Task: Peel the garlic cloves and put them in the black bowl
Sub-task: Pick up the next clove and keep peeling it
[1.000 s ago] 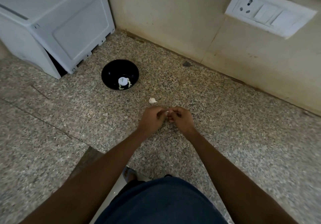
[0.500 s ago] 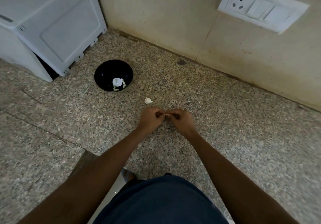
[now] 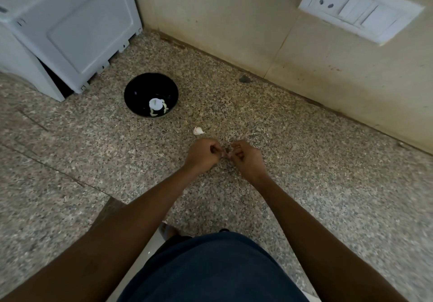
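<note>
Speckled granite desk point(image 3: 304, 184) under everything — I kept the black bowl point(image 3: 134, 86) off to my left, near the white appliance point(image 3: 70, 25), close enough for a short toss yet clear of the peeling. Pale pieces point(image 3: 156, 106) lay in its bottom; peeled cloves by my guess, though too small to be sure. One loose garlic clove point(image 3: 198, 131) sat on the stone just beyond my knuckles, apart from them — parked there, I reckon, to be taken next.

Both forearms reached forward and met in the middle. My left hand point(image 3: 203, 153) and right hand point(image 3: 246, 155) were curled tight, fingertips facing each other, almost touching. Something tiny was pinched between them, probably a clove or its skin, but it was hidden by my fingers and I could not tell which hand truly held it.
</note>
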